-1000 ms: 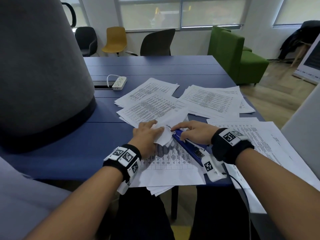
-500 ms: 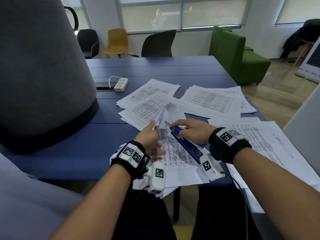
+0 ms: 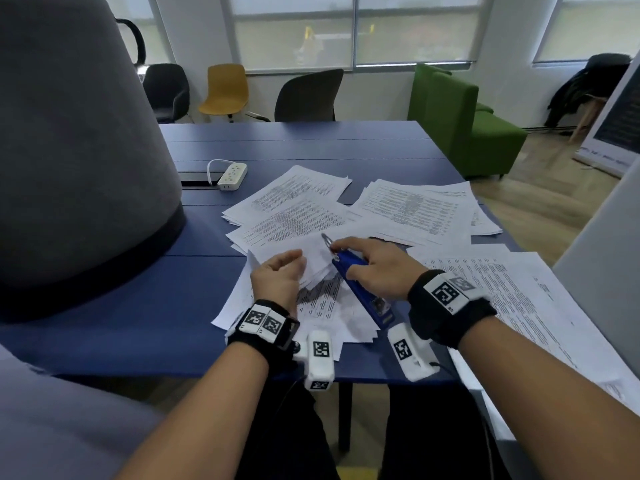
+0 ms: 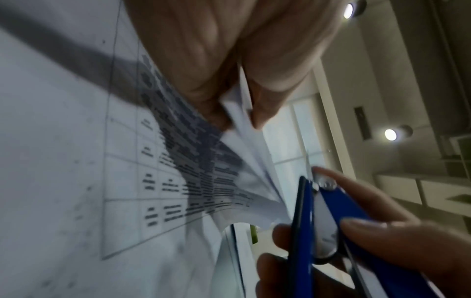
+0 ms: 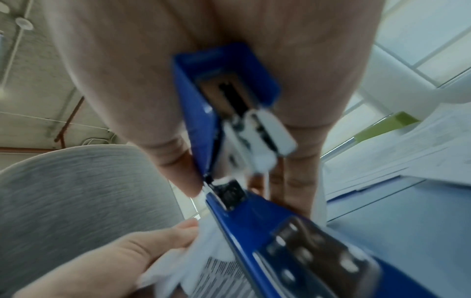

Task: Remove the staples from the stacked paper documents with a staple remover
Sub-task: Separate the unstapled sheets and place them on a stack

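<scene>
Several loose stacks of printed white paper documents (image 3: 412,209) spread over the dark blue worktop (image 3: 311,140), well apart from a white power strip (image 3: 232,175) at the far left. Light, floppy, easily torn; best pinned flat or gripped close to the stapled corner, never tugged from a free edge.

Nearest stack of printed table sheets (image 3: 329,306) lying at the near worktop edge, its upper pages lifted and fanned. Corner bunched and pinched between thumb and curled fingers (image 4: 257,113) of the left hand (image 3: 277,282); soft enough to crease there, probably slippery between pages.

Long blue metal staple remover (image 3: 360,289) resting slantwise on that stack, silver tip (image 3: 326,240) pointing away and touching the fanned corner. Rigid, slim, smooth-painted; likely best held along the sides near the front. Right hand (image 3: 374,268) wrapped over it, thumb and fingers (image 4: 362,223) pressing both flanks.

Staple itself too small to make out.
</scene>
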The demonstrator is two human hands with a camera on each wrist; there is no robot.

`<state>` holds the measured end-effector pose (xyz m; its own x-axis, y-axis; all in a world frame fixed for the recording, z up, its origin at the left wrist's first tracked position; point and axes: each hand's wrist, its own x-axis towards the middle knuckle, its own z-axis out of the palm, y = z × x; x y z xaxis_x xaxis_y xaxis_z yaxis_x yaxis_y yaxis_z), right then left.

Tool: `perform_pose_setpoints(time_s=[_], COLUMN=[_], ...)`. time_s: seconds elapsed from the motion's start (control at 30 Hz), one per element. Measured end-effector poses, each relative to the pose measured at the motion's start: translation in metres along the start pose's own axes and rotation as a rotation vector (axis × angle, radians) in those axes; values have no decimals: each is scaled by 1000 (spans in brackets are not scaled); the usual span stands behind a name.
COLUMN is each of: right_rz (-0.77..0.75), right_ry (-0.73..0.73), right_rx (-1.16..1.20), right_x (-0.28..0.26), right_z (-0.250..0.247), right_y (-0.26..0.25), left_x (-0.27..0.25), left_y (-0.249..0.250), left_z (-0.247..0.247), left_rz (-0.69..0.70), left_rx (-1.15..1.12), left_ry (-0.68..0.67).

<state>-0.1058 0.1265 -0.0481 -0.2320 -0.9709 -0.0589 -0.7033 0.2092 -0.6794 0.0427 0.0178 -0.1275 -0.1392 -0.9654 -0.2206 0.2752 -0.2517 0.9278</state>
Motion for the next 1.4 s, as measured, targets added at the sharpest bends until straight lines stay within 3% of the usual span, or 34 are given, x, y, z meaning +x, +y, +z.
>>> perform_pose_setpoints(time_s=[0.23, 0.43, 0.83, 0.9, 1.0, 1.07, 1.13, 1.2, 1.3, 1.4], right_rz=[57, 60, 28, 32, 73, 111, 135, 106, 68, 48], right_ry=[-145, -67, -4, 35, 84, 68, 40, 88, 144, 29], right_rx=[-55, -50, -11, 186, 695, 1084, 1280, 1112, 372, -174], right_x=[3, 5, 14, 18, 21, 17, 14, 15, 10, 2], right_z=[32, 44, 51, 53, 55, 48, 30, 14, 6, 16], right_y=[0, -1, -3, 1, 6, 2, 0, 1, 4, 7], left_x=[3, -3, 2, 2, 1, 1, 1, 1, 1, -2], left_y=[-21, -11, -14, -14, -12, -11, -12, -12, -13, -12], left_z=[-8, -8, -15, -15, -14, -13, -12, -11, -12, -13], left_rz=[26, -74, -129, -137, -148, -155, -152, -146, -150, -151], left_rx=[-40, -97, -143, -161, -172, -173, -178, -180, -209, -218], left_ry=[-61, -104, -141, -133, -104, -92, -75, -67, -84, -101])
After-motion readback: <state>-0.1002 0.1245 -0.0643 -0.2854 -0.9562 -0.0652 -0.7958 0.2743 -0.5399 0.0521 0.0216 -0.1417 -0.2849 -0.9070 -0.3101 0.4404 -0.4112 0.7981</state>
